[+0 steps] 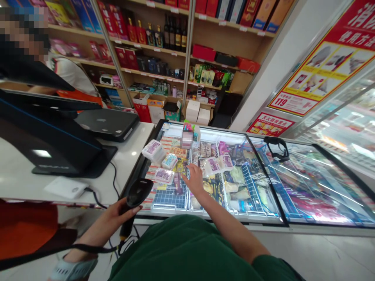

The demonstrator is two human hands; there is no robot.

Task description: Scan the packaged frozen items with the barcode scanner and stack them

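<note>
Holds one black plastic handheld scanner [140,192] in left hand [122,214], with fingers closed around the handle. Aims the scanner's broad head forward and to the right of the left fingers, with the long axis slanting from the handle, low and near, up to the head. Trails a black cable [98,248] from the handle across the left wrist.

Reaches right hand [195,180] over the glass-topped chest freezer [164,212], thumb and forefinger apart, beside one yellow-and-brown flat packet [180,166]; cannot tell whether touching it. Counts at least five white-and-clear plastic tubs [164,176] with printed lids: three or more left of the right fingers, some possibly stacked, and two to the right of them. Shows also one slim dark purple packet [177,183] just left of the right thumb, and one small colourful-topped object [189,128], partly blurred, beyond the fingertips.

Has one black loop-shaped handle [277,149] well to the right of the right fingers, on the freezer. Left of the left fingers, includes a white table [140,134] with one black monitor stand [55,144], one flat black device [108,121] and one white flat box [66,187]. Blocks part of the freezer's near left corner with the scanner's head.
</note>
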